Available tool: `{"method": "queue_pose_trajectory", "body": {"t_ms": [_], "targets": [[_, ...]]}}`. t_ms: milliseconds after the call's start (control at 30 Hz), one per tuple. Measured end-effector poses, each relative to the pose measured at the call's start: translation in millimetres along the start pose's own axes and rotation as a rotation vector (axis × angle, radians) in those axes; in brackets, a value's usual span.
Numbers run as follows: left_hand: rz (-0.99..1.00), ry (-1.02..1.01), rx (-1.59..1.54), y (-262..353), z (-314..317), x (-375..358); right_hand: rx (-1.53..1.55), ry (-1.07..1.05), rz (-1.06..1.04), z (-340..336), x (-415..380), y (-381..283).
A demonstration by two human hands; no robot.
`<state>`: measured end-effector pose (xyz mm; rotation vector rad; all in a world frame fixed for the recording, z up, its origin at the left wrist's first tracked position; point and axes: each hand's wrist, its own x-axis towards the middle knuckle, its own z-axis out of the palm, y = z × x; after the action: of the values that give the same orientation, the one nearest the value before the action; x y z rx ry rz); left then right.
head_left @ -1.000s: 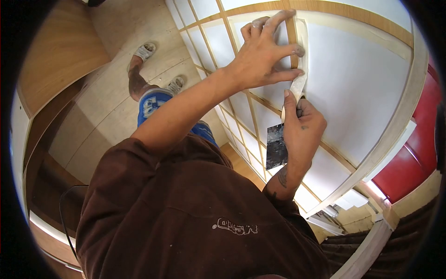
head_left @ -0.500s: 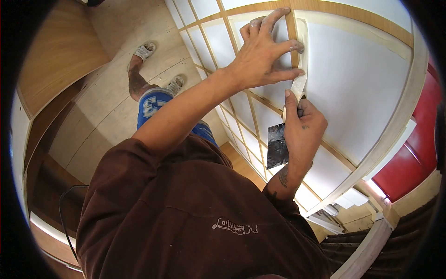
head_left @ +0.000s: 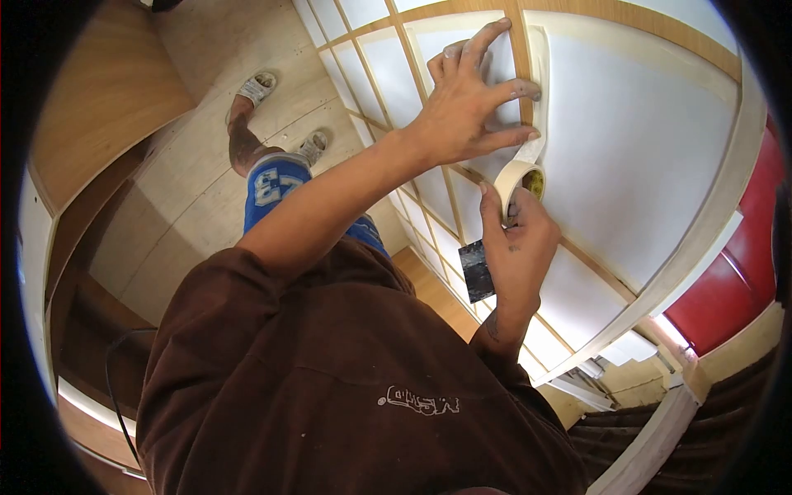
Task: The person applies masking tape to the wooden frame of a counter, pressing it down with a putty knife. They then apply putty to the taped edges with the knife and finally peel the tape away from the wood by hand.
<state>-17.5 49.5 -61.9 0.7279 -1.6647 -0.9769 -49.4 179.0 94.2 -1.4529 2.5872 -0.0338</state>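
My left hand [head_left: 470,103] is spread over a wooden strip [head_left: 520,66] of a white-panelled lattice. Its thumb and a fingertip touch a strip of masking tape [head_left: 540,74] along the white panel [head_left: 635,140] beside that wood. From this strip the tape runs down to a roll of masking tape [head_left: 510,183]. My right hand [head_left: 524,243] is closed around the roll's lower side, thumb on the outside. A dark, flat scraper blade [head_left: 477,271] sticks out beside the same hand; its handle is hidden.
Below the lattice runs a pale curved edge [head_left: 685,256], with a red padded surface [head_left: 726,280] beyond it. Wooden cabinetry [head_left: 107,91] stands at left, with a black cable [head_left: 111,363] below. My feet are on the wooden floor [head_left: 198,190].
My right hand has moved down and slightly left, turning the tape roll into clearer view. The scraper blade moved with it. My left hand stays nearly in place.
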Motion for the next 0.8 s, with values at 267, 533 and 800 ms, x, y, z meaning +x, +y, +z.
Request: {"method": "queue_pose_trajectory", "body": {"t_ms": [267,533,800], "targets": [[0.004,0.017,-0.031,0.4,6.8,1.5,0.050,0.076,-0.064,-1.6,-1.7,4.3],[-0.008,0.038,-0.016,2.5,9.3,0.7,0.060,0.073,-0.062,-3.9,0.3,0.5],[-0.012,0.048,0.003,4.5,11.7,0.3,0.108,0.043,-0.072,1.0,-4.7,3.0]]}}
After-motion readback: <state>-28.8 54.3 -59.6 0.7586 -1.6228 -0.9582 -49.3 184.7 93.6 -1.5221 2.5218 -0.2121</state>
